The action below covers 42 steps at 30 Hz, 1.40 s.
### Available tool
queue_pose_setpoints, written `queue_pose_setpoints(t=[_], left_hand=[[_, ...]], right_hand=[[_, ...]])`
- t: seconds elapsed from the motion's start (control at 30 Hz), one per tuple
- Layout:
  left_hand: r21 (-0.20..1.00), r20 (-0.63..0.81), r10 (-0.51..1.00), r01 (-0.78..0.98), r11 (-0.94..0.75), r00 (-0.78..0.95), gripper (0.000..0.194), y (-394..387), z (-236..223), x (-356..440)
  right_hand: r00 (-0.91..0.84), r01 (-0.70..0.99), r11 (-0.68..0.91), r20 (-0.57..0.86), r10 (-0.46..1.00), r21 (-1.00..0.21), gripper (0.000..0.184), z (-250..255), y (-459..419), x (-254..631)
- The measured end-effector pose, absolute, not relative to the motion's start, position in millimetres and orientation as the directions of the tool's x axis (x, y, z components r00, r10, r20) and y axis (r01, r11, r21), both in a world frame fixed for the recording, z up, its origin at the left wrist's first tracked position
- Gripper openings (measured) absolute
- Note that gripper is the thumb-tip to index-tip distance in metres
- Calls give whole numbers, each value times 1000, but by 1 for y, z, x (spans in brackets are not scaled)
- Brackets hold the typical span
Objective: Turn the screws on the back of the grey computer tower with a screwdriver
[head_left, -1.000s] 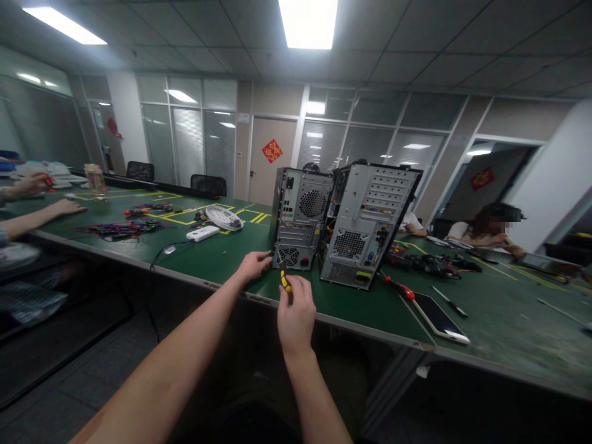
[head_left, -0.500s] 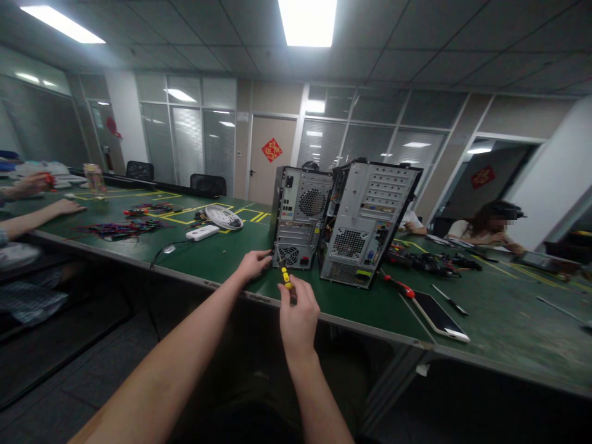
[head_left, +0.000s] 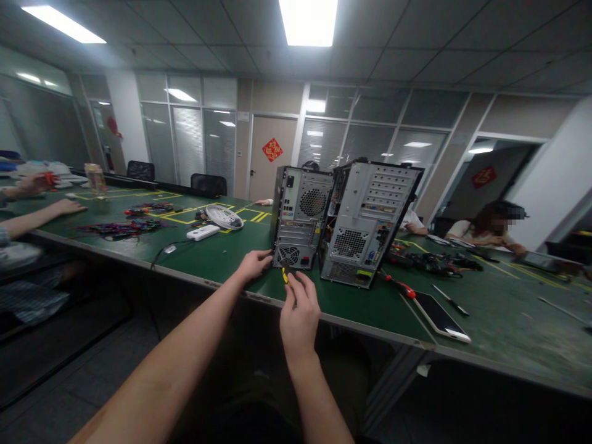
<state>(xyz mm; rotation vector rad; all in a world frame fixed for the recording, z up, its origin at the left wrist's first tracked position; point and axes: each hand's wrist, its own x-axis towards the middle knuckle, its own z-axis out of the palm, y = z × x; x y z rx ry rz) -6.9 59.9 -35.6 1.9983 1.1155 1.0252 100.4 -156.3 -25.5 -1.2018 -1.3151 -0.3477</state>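
Observation:
A black-and-silver computer tower point(head_left: 300, 216) stands upright with its rear panel facing me, its fan grilles and ports showing. My right hand point(head_left: 300, 302) pinches the end of a screwdriver point(head_left: 285, 272) with a yellow-and-black handle. The shaft points up at the panel's lower left, beside the small power-supply fan; whether the tip sits in a screw is too small to tell. With fingers stretched out, my left hand point(head_left: 254, 265) rests against that tower's lower left edge. A second, larger tower point(head_left: 365, 228) stands close on the right, slightly turned.
Right of the towers lie a red-and-black tool point(head_left: 401, 286), a phone point(head_left: 441, 316), another screwdriver point(head_left: 451, 300) and dark cables point(head_left: 430, 260). Leftward are a power strip point(head_left: 203, 232), a white basket point(head_left: 224, 216) and thin wires point(head_left: 123, 229). Other people sit around the green table point(head_left: 250, 240).
The screwdriver handle has turned in my right fingers, its yellow now facing left, and my fingers have shifted on it. My left hand stays put. Another person's hand has appeared behind the nearer tower.

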Motion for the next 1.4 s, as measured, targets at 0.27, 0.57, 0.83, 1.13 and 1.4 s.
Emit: queue_pose_setpoints(t=[0.27, 0.57, 0.83, 1.13, 1.4], left_hand=[[808, 323, 887, 391, -440, 330, 50, 61, -37, -6], [817, 322, 884, 372, -440, 338, 51, 61, -38, -6], [819, 326, 883, 366, -442, 337, 51, 60, -37, -6], [805, 328, 879, 385, -451, 345, 52, 61, -37, -7], [812, 323, 882, 378, -445, 344, 52, 62, -38, -6]], right_hand=[[261, 822, 386, 879, 399, -419, 35, -25, -155, 104], [307, 785, 416, 871, 383, -459, 18, -22, -157, 102], [292, 793, 425, 884, 364, -437, 26, -21, -157, 103], [310, 792, 410, 877, 367, -452, 19, -21, -156, 102], [340, 770, 406, 855, 391, -492, 21, -23, -156, 102]])
